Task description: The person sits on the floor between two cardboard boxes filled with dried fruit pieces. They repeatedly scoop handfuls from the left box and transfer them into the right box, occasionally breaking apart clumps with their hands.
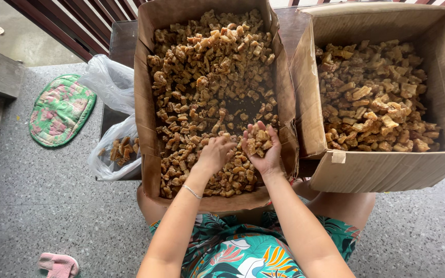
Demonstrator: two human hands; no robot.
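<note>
My right hand [261,149] lies open and palm-up, cupping a small heap of brown fried pieces [258,141] over the near end of the left cardboard box [145,113], while my left hand [215,153] curls, fingers down, into the pile just beside it

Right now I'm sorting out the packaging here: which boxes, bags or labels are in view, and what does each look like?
Open brown cardboard box: centre, full of golden-brown fried pieces; left hand digs in, right hand cups some.
Second open brown cardboard box: right, also filled, pale tape tab in front.
Clear plastic bag: left of centre box, few pieces inside.
Labels, screens: none visible.
</note>
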